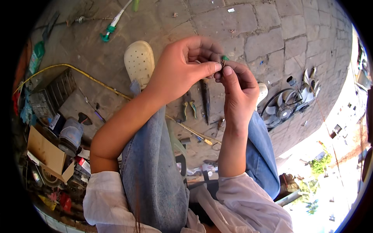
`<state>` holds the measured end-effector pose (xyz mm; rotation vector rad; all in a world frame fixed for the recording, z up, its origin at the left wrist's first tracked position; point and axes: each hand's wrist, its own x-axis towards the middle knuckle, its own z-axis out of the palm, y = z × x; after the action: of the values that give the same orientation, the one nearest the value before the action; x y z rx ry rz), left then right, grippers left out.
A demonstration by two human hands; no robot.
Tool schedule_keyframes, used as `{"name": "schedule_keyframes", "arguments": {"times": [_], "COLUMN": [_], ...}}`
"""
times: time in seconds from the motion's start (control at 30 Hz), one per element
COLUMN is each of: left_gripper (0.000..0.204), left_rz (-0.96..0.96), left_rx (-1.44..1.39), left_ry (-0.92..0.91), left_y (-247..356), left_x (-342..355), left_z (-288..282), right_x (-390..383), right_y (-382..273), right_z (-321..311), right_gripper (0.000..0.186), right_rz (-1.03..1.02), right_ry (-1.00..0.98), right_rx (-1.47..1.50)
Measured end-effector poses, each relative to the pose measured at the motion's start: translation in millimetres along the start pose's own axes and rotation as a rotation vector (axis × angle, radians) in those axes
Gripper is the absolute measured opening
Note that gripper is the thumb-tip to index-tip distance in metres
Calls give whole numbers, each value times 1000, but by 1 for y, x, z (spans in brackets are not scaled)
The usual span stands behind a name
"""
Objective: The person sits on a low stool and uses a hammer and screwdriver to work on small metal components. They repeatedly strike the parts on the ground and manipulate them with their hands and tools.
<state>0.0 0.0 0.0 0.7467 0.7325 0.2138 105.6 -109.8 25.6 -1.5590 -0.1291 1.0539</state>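
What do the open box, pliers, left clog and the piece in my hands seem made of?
Open box: seemingly cardboard, matte brown with folded flaps. Pliers: probably dull dark metal; the coloured handles look plastic. Left clog: likely moulded foam or rubber, matte cream with holes. Piece: unclear, too small; its green end may be plastic.

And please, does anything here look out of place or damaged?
Nothing looks clearly spilled. At right, the fan rests on the paving with its blades uncovered, so it looks partly taken apart. The pliers lie loose between the legs. The small part in the fingers is mostly hidden, so I cannot judge it.
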Motion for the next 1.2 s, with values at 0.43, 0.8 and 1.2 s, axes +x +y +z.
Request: {"name": "schedule_keyframes", "arguments": {"times": [0.43,0.8,1.2], "left_gripper": [27,21,17], "left_rz": [-91,201,247], "left_rx": [-348,-92,-4], "left_ry": [-278,-59,94], "left_y": [22,23,25], "left_x": [-35,-51,-54], "left_z": [9,2,-2], "right_x": [-44,-50,-49], "right_y": [-61,-49,-42], "right_z": [2,36,58], "right_gripper": [11,12,14], "right_rz": [239,52,-234], "right_ry": [11,103,169], "right_rx": [62,-16,-375]}}
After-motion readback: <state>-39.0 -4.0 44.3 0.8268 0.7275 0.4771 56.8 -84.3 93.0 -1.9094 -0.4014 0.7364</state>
